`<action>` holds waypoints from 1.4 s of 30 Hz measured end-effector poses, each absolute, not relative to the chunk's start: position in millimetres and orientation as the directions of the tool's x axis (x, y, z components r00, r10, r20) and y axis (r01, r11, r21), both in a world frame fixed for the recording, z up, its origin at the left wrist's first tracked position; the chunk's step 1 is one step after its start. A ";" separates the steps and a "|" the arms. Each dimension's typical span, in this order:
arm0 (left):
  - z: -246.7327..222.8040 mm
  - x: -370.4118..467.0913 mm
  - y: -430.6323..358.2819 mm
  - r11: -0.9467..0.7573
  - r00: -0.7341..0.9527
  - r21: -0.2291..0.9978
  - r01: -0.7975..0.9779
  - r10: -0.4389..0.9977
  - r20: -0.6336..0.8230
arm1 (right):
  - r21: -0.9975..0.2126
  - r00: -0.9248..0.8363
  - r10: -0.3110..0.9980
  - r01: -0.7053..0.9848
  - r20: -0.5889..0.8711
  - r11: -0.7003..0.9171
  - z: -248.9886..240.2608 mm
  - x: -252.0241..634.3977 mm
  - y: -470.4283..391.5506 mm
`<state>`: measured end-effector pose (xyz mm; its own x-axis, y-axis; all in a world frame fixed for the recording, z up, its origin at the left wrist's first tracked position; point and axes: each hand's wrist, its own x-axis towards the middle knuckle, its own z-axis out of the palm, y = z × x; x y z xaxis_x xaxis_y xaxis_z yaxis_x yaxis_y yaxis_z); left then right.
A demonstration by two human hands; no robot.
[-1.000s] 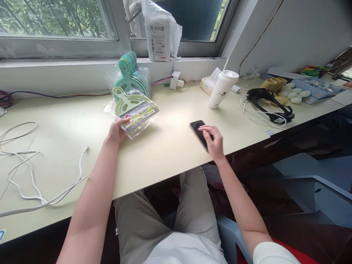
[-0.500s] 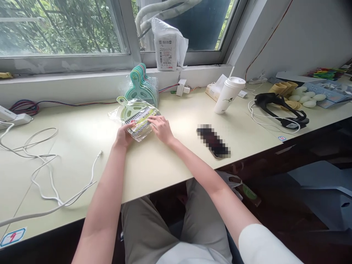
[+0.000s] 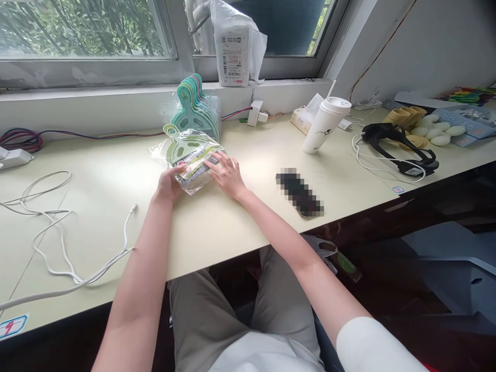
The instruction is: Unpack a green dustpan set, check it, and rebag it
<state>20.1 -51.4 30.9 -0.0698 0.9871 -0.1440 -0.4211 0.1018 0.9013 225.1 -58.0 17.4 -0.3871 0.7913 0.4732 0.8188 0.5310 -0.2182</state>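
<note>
A small green brush-and-dustpan set in a clear plastic bag point(image 3: 186, 150) lies flat on the cream desk point(image 3: 240, 217). My left hand point(image 3: 167, 185) grips the bag's near left corner. My right hand point(image 3: 227, 173) rests on the bag's right side, fingers spread over its label. Behind it, a stack of similar bagged sets point(image 3: 197, 106) in teal and pink leans against the window ledge. A phone point(image 3: 299, 192) lies on the desk to the right of my right hand.
A white lidded cup with a straw point(image 3: 325, 124) stands at the back right, beside a tissue pack point(image 3: 304, 116). A black headset with cable point(image 3: 403, 150) and yellow and white items lie far right. White cables point(image 3: 58, 243) sprawl on the left. A bagged white parcel point(image 3: 234, 44) sits on the sill.
My right hand left the phone and moved left onto the bagged set. My left hand stayed on the bag's corner.
</note>
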 end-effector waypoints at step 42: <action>44.8 13.8 -62.1 0.260 0.028 0.851 -0.456 0.960 -0.278 | -0.293 -0.453 0.665 0.647 0.594 0.703 23.4 250.6 -49.5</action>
<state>13.8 -62.1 44.8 0.0284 0.9600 -0.2784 -0.4561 0.2603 0.8510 250.6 -49.5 23.4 -0.4534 0.6648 0.5936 0.6475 0.7034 -0.2932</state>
